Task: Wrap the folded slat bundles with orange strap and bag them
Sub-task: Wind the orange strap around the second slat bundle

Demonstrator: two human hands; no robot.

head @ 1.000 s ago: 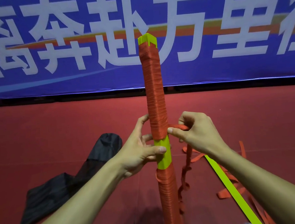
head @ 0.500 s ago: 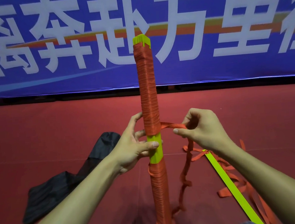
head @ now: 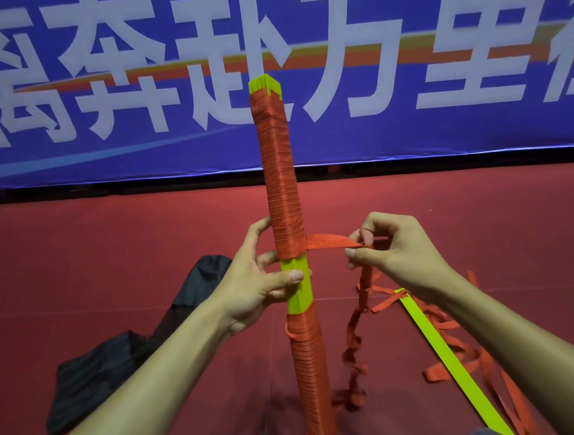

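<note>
A tall bundle of yellow-green slats point(head: 297, 288) stands upright on the red floor in front of me. Orange strap is wound around most of its length, with a bare yellow-green band at the middle. My left hand point(head: 259, 281) grips the bundle at that bare band, thumb across the front. My right hand point(head: 392, 246) pinches the orange strap point(head: 328, 241), which runs taut and level from the bundle's right side to my fingers. Below my right hand the strap hangs twisted down to the floor.
A black bag point(head: 117, 347) lies crumpled on the floor at the left. A loose yellow-green slat point(head: 440, 346) lies at the right among loops of orange strap point(head: 462, 368). A blue banner point(head: 438, 68) with white characters closes off the back.
My right hand has drawn the strap out to the right, away from the bundle, so it now stretches level. The bundle has shifted slightly left; my left hand keeps its grip.
</note>
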